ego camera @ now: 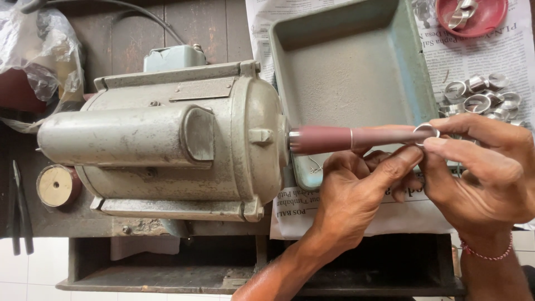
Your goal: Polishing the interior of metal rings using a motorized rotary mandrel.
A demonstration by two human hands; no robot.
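Observation:
A grey electric motor [167, 139] lies on a wooden bench, with a reddish-brown tapered spindle [356, 138] sticking out to the right. A silver ring [427, 131] sits at the spindle's thin tip. My right hand [490, 173] pinches this ring between thumb and forefinger. My left hand [354, 195] is just under the spindle, its fingers reaching up to the ring and touching it from below.
A grey-green metal tray [407, 56] lies behind the spindle on newspaper [490, 53]. Several silver rings [482, 95] are heaped at the right, and a red dish [490, 17] holds a few more. A small brown wheel [56, 185] and pliers [21, 206] lie at the left, a plastic bag [39, 50] above.

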